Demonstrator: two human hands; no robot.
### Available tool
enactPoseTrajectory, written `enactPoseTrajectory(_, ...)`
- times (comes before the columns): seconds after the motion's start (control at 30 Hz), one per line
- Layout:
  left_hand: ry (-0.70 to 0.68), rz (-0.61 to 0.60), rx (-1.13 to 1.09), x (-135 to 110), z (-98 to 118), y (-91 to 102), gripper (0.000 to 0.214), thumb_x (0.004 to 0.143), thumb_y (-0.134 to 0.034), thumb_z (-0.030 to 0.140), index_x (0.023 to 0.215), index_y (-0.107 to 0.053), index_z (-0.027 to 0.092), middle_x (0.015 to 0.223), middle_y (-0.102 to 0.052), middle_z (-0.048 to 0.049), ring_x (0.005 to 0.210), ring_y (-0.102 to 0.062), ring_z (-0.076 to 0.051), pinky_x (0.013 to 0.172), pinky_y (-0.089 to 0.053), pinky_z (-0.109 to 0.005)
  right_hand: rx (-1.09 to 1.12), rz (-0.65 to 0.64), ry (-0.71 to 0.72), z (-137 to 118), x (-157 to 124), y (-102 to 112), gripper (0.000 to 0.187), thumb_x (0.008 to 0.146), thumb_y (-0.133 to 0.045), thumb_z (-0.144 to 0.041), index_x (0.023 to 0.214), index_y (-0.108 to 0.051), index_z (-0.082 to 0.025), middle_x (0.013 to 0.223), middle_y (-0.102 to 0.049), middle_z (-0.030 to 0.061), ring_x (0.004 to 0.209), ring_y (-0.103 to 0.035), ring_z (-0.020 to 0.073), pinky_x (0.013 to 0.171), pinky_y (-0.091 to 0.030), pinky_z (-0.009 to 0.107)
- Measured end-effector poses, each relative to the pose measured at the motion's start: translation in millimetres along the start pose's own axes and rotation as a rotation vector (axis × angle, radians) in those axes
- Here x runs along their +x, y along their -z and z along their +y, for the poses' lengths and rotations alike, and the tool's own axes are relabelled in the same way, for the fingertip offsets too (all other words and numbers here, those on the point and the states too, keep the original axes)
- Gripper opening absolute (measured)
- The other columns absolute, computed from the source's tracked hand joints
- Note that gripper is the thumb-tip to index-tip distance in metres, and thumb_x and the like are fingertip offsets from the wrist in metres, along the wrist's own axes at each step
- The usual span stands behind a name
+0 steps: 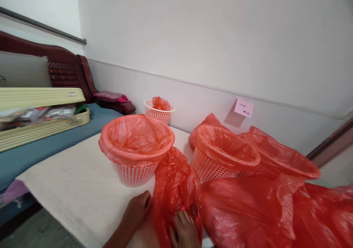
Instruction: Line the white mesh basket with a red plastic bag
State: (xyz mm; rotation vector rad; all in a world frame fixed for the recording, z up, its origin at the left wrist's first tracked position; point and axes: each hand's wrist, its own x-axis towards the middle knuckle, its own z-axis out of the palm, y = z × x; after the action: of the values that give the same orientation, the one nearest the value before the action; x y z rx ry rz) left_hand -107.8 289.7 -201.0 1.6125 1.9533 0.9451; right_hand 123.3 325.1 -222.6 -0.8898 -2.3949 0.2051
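A loose red plastic bag (174,183) stands crumpled at the near edge of the cloth-covered table (79,181). My left hand (137,211) grips the bag's left edge, fingers curled against it. Just to its right, my right hand (185,230) has bent fingers closed on the bag's lower front. Directly behind the bag is a pink mesh basket (135,174) lined with a red bag (136,137) folded over its rim.
Two more lined baskets (212,165) (278,159) lean on the right, above a heap of red bags (264,215). A small basket (160,112) with a bag stands by the wall. A pink note (243,107) is stuck on the wall. At left, a bench (33,145) carries a yellow case (41,124).
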Motion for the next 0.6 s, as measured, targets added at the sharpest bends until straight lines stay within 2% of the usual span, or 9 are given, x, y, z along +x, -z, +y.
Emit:
enactPoseTrajectory(0.23, 0.014, -0.031, -0.039, 0, 5, 9.1, 0.033, 0.094, -0.036, 0.045, 0.076, -0.051, 0.023, 0.071, -0.064, 0.0001, 0.066, -0.057, -0.016, 0.064, -0.035, -0.028, -0.016, -0.034, 0.021, 2, -1, 0, 0.021, 0.075, -0.057, -0.006, 0.088, -0.061, -0.023, 0.096, -0.062, 0.0037, 0.09, -0.055, 0.0211, 0.079, -0.043, 0.03)
enactPoseTrajectory(0.27, 0.03, -0.031, -0.051, 0, 7, 8.3, 0.031, 0.094, -0.035, 0.045, 0.081, -0.053, 0.023, 0.074, -0.066, -0.0005, 0.068, -0.059, -0.017, 0.066, -0.037, -0.028, -0.026, -0.039, 0.018, 2, -1, 0, 0.021, 0.075, -0.058, -0.007, 0.088, -0.062, -0.023, 0.095, -0.063, 0.0035, 0.09, -0.056, 0.0211, 0.079, -0.043, 0.03)
enactPoseTrajectory(0.33, 0.069, -0.028, -0.084, -1, 15, 2.3, 0.031, 0.094, -0.035, 0.042, 0.103, -0.057, 0.023, 0.085, -0.07, -0.0017, 0.076, -0.064, -0.018, 0.07, -0.041, -0.028, -0.04, -0.055, 0.01, 3, -1, -1, 0.02, 0.076, -0.06, -0.011, 0.091, -0.064, -0.024, 0.095, -0.064, 0.0033, 0.09, -0.058, 0.0217, 0.08, -0.045, 0.031)
enactPoseTrajectory(0.4, 0.093, -0.025, -0.114, -2, 26, -8.9, 0.041, 0.093, -0.038, 0.042, 0.127, -0.049, 0.022, 0.105, -0.071, -0.0052, 0.09, -0.067, -0.018, 0.078, -0.044, -0.028, -0.063, -0.059, -0.027, 7, -1, -6, 0.023, 0.08, -0.059, -0.013, 0.097, -0.067, -0.025, 0.097, -0.067, 0.0039, 0.093, -0.062, 0.0225, 0.08, -0.048, 0.032)
enactPoseTrajectory(0.43, 0.093, -0.026, -0.123, -3, 32, -15.5, 0.047, 0.091, -0.042, 0.043, 0.132, -0.046, 0.022, 0.115, -0.07, -0.0072, 0.098, -0.067, -0.02, 0.083, -0.045, -0.029, -0.087, -0.047, -0.046, 10, -2, -9, 0.026, 0.082, -0.057, -0.012, 0.101, -0.068, -0.026, 0.099, -0.069, 0.0045, 0.094, -0.064, 0.0227, 0.081, -0.049, 0.032)
enactPoseTrajectory(0.5, 0.065, -0.048, -0.134, -6, 44, -27.9, 0.043, 0.087, -0.049, 0.044, 0.124, -0.054, 0.022, 0.118, -0.069, -0.0089, 0.102, -0.065, -0.022, 0.086, -0.045, -0.031, -0.152, 0.019, -0.072, 19, -5, -19, 0.033, 0.083, -0.053, -0.008, 0.104, -0.07, -0.027, 0.099, -0.073, 0.0049, 0.094, -0.067, 0.0231, 0.082, -0.052, 0.033)
enactPoseTrajectory(0.6, 0.006, -0.098, -0.162, -10, 56, -38.9, 0.021, 0.086, -0.05, 0.037, 0.091, -0.065, 0.022, 0.094, -0.074, -0.0055, 0.083, -0.066, -0.021, 0.075, -0.046, -0.029, -0.167, 0.084, -0.053, 32, -12, -32, 0.039, 0.08, -0.051, -0.004, 0.104, -0.072, -0.027, 0.1, -0.076, 0.0052, 0.095, -0.07, 0.0252, 0.084, -0.055, 0.036)
